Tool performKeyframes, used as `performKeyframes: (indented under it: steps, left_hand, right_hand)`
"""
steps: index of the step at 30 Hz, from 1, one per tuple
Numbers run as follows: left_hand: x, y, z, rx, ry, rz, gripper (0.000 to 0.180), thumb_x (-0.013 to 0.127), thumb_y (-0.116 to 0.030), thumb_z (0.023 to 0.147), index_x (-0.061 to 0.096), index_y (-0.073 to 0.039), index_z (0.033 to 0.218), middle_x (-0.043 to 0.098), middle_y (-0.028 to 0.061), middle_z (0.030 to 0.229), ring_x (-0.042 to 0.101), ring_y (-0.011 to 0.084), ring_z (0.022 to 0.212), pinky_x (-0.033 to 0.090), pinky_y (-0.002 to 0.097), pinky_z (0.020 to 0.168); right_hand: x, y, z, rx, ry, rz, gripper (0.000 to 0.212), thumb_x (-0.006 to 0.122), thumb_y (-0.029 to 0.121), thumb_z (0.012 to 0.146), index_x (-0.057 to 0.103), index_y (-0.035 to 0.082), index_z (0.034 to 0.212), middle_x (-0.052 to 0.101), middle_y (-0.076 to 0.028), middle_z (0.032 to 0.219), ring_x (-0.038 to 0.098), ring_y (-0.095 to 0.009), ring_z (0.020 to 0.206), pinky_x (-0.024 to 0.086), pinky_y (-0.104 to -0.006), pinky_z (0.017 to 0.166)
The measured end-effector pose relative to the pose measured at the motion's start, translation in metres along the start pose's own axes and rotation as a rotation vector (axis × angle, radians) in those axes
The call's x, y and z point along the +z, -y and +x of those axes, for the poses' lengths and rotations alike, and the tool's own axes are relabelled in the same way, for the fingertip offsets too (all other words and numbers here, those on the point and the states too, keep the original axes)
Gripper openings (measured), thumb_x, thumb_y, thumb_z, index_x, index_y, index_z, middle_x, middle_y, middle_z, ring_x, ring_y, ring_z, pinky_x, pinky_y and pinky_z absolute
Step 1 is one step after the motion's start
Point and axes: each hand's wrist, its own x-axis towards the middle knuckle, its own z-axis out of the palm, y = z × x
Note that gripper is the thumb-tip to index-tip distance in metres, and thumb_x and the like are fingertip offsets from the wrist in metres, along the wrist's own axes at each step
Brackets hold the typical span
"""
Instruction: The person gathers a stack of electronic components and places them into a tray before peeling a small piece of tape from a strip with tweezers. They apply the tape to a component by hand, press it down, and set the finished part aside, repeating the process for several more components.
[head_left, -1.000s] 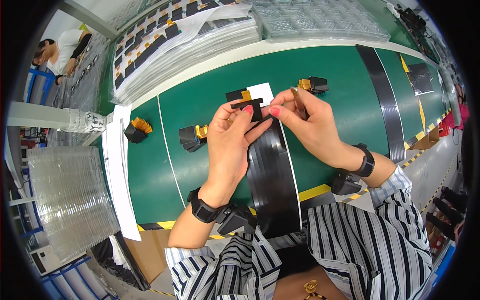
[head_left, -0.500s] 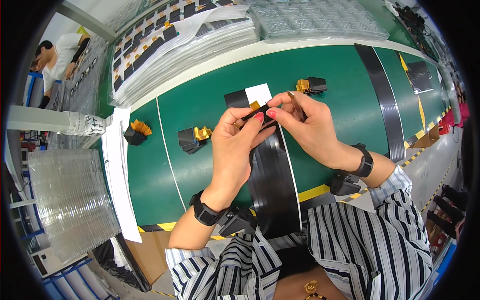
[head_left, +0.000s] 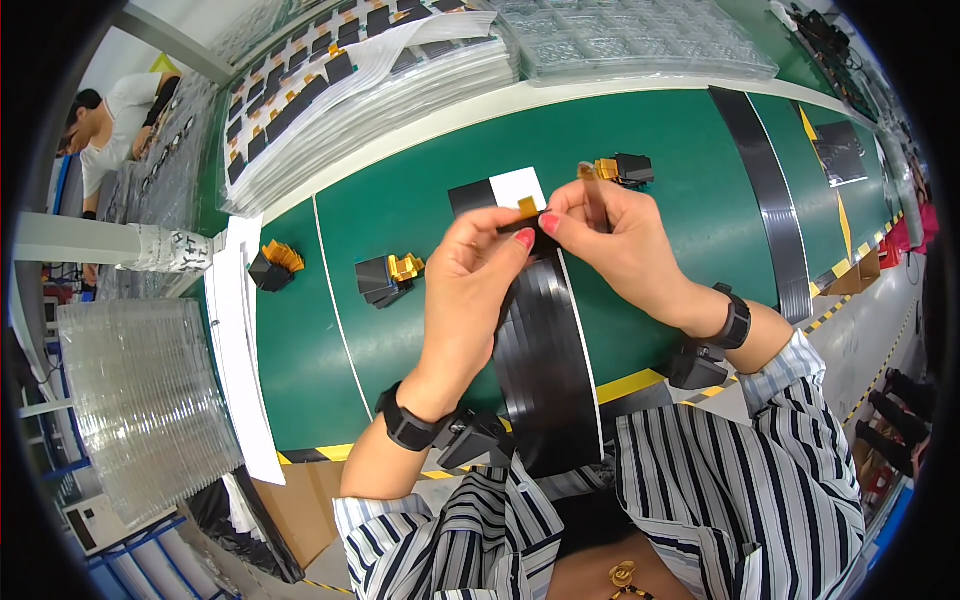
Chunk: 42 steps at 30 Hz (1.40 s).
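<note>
My left hand and my right hand meet above a long black strip that runs down the green table toward me. Between the fingertips of both hands sits a small black part with an amber flex tab. The right hand also has a thin brownish strip sticking up between its fingers. A white sheet lies just behind the hands, at the far end of the black strip.
Small black parts with amber tabs lie at left, centre-left and behind the right hand. Stacked trays of parts line the far edge; clear trays stand at left. Another person works far left.
Both hands have drawn closer together and shifted slightly left over the black strip, the part now pinched between the fingertips of both.
</note>
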Motion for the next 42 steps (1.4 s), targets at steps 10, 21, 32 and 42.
performKeyframes:
  steps: [10,21,32,42]
  left_hand:
    - [0.001,0.000,-0.003,0.374,-0.217,0.549,0.011,0.065,-0.005,0.077,0.059,-0.001,0.085,0.057,-0.0010,0.077,0.048,0.0039,0.068,0.040,0.0181,0.064]
    - [0.004,0.000,-0.003,0.168,-0.088,0.172,0.011,0.061,-0.003,0.080,0.061,0.001,0.090,0.060,0.0015,0.080,0.052,0.0059,0.071,0.042,0.0184,0.066]
    - [-0.002,0.004,-0.001,0.092,-0.104,0.111,0.017,0.059,-0.004,0.082,0.060,0.001,0.098,0.062,0.0033,0.083,0.055,0.0075,0.074,0.043,0.0195,0.065]
    - [-0.006,0.008,-0.001,0.005,-0.074,0.202,0.026,0.053,-0.005,0.085,0.052,-0.002,0.111,0.060,0.0037,0.088,0.054,0.0082,0.076,0.044,0.0205,0.064]
  right_hand:
    - [0.002,0.004,-0.004,-0.078,-0.088,-0.030,0.006,0.059,0.005,0.081,0.054,0.002,0.083,0.047,0.008,0.066,0.035,0.002,0.055,0.026,-0.0156,0.049]
    - [0.000,0.003,-0.001,-0.079,0.002,-0.109,0.008,0.059,0.006,0.082,0.055,0.000,0.087,0.052,0.004,0.073,0.042,0.000,0.063,0.033,-0.0151,0.054]
    - [-0.004,0.000,0.001,-0.095,0.033,-0.006,0.012,0.054,0.008,0.086,0.057,-0.003,0.090,0.058,-0.001,0.079,0.051,-0.004,0.074,0.042,-0.0175,0.066]
    - [-0.091,-0.016,0.025,-0.100,-0.182,-0.598,0.011,0.056,0.005,0.082,0.060,-0.003,0.090,0.059,-0.004,0.083,0.054,-0.009,0.074,0.043,-0.0216,0.067]
